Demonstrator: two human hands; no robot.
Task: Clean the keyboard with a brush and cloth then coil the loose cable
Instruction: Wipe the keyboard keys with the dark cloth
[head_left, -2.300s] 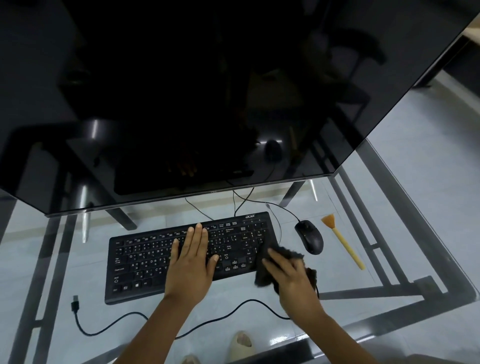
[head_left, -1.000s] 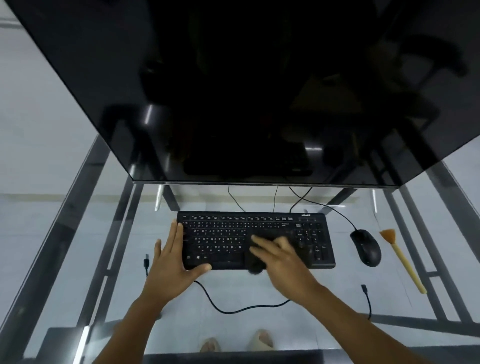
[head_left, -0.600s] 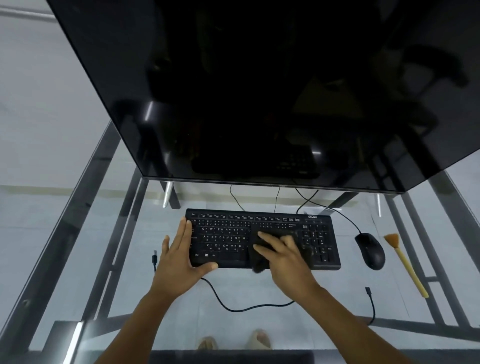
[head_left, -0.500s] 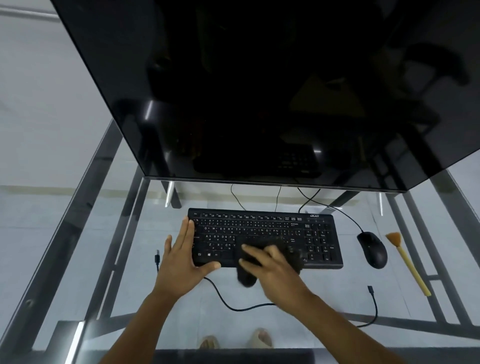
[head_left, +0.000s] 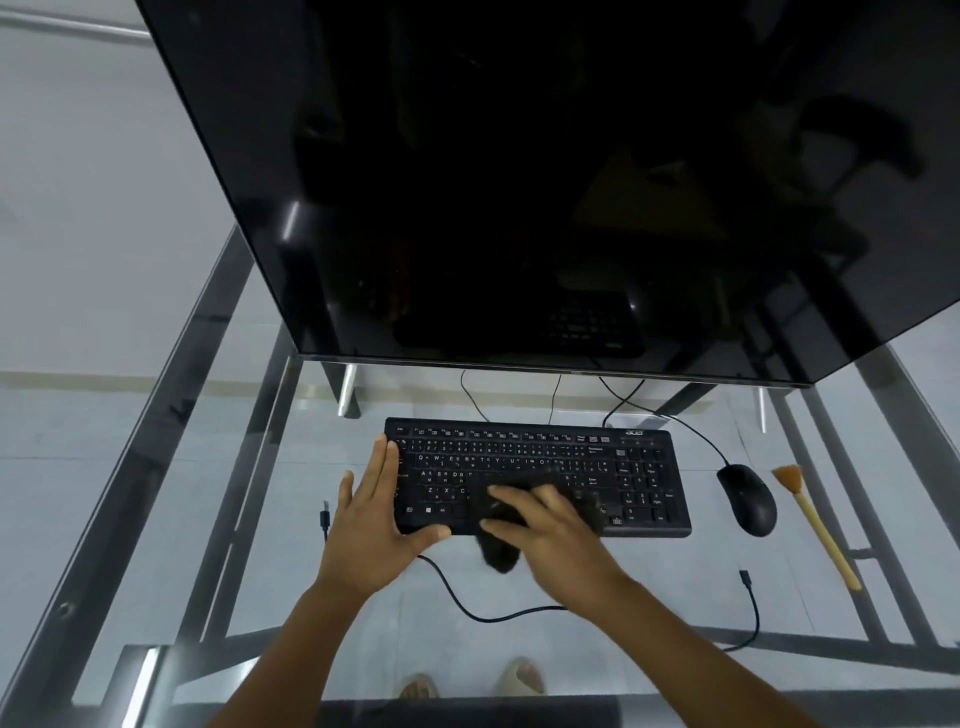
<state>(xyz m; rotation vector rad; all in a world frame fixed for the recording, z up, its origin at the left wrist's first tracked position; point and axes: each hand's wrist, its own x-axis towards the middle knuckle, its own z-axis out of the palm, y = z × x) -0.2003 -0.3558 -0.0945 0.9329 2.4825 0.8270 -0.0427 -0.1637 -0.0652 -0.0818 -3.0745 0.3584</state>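
A black keyboard (head_left: 644, 467) lies on the glass desk (head_left: 156, 519) under the monitor. My left hand (head_left: 371, 519) rests flat against the keyboard's left end, thumb along its front edge. My right hand (head_left: 545, 525) presses a dark cloth (head_left: 498, 556) onto the lower middle keys; part of the cloth hangs over the front edge. A loose black cable (head_left: 467, 603) runs along the glass in front of the keyboard, with plugs at both ends. A wooden-handled brush (head_left: 815, 525) lies to the right of the mouse.
A large dark monitor (head_left: 519, 182) overhangs the back of the desk. A black mouse (head_left: 748, 499) sits right of the keyboard, its wire running back under the monitor. Metal frame bars and my feet show through the glass.
My right hand has slid the cloth leftward along the lower keys from the right end of the keyboard. My left hand moved from the middle keys to the left end.
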